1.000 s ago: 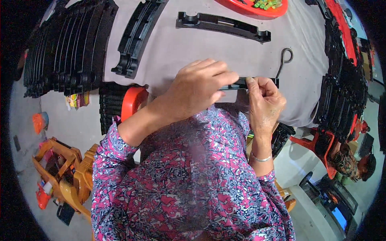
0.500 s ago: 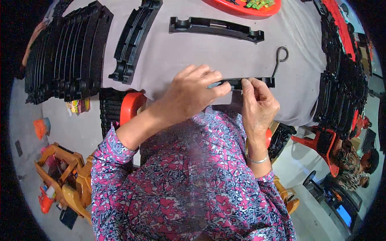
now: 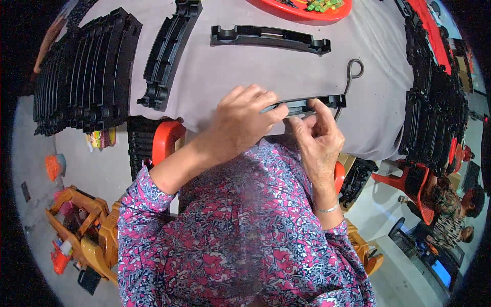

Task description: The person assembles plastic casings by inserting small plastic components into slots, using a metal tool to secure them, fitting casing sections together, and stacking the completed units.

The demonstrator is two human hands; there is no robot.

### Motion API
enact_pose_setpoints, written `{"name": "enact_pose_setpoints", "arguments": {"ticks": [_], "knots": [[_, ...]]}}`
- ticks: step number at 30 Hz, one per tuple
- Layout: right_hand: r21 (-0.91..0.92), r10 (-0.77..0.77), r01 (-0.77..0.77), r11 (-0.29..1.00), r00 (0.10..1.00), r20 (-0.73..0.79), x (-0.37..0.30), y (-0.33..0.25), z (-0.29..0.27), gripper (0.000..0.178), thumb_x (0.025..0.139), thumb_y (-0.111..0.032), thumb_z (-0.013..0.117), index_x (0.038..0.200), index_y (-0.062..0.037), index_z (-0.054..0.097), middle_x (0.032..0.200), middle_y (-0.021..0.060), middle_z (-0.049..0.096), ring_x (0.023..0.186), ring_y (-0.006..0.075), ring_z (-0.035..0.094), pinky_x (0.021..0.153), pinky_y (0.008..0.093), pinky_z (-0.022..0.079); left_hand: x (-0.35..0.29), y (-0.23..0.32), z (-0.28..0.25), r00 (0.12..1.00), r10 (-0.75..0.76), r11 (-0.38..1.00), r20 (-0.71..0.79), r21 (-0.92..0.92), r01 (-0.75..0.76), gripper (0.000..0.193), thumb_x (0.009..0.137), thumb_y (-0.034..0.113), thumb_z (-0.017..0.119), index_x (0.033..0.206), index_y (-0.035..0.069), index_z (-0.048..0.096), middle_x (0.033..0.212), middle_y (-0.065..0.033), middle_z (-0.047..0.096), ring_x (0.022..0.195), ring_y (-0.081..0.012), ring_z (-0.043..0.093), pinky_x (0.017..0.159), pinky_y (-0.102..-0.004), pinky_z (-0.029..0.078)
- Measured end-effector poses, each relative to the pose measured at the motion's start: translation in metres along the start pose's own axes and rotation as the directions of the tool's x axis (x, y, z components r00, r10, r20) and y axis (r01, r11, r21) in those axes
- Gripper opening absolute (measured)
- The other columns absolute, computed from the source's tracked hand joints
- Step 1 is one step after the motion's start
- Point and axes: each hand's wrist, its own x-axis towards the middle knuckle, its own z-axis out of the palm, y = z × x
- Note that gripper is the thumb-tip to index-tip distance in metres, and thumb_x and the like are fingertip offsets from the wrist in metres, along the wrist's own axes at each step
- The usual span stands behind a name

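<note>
At the desk (image 3: 381, 115), a black strip (image 3: 300, 105) is pinched in the left hand (image 3: 243, 116); it could be twisted loose by uneven pressure from the right hand (image 3: 322, 143), fingers parted.

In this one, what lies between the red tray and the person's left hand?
In the head view, a curved black part lies on the cloth between the red tray and the left hand, touching neither.

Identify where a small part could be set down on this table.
Bare cloth lies between the hooked rod and right stack, and between the slanted black piece, crosswise black piece and left hand. The sides, at the right stack and left stack, are crowded.
</note>
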Motion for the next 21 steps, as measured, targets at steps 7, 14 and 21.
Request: {"name": "enact_pose_setpoints", "arguments": {"ticks": [7,14,21], "knots": [[-0.082,-0.117,0.109,0.991,0.989,-0.092,0.0,0.006,-0.001,0.038,0.079,-0.004,0.076,0.115,0.0009,0.063,0.07,0.0034,0.061,0.061,0.0105,0.058,0.056,0.0251,0.048,-0.003,-0.001,0.005,1.0,-0.023,1.0,-0.008,0.008,0.023,0.037,0.07,0.007,0.071,0.105,0.015,0.065,0.095,-0.0041,0.062,0.089,-0.0236,0.062,0.074,-0.0375,0.049],[-0.338,-0.166,0.17,0.926,0.985,0.042,0.006,-0.003,-0.007,0.033,0.08,-0.014,0.073,0.109,-0.0021,0.063,0.074,0.0154,0.065,0.065,0.0292,0.066,0.059,0.0373,0.05,-0.001,0.001,0.002,1.0,-0.025,1.0,0.003,0.01,0.025,0.036,0.071,0.007,0.07,0.106,0.014,0.064,0.095,-0.0045,0.062,0.089,-0.0241,0.061,0.073,-0.0378,0.049],[-0.239,-0.133,0.151,0.959,0.987,0.09,0.008,-0.003,-0.009,0.033,0.081,-0.015,0.074,0.109,-0.0014,0.062,0.072,0.0148,0.064,0.064,0.0284,0.066,0.058,0.0367,0.05,0.0,0.003,0.001,0.999,-0.032,0.999,0.013,0.008,0.032,0.035,0.072,0.008,0.069,0.106,0.013,0.066,0.096,-0.0054,0.063,0.09,-0.0247,0.061,0.073,-0.0381,0.049]]}}
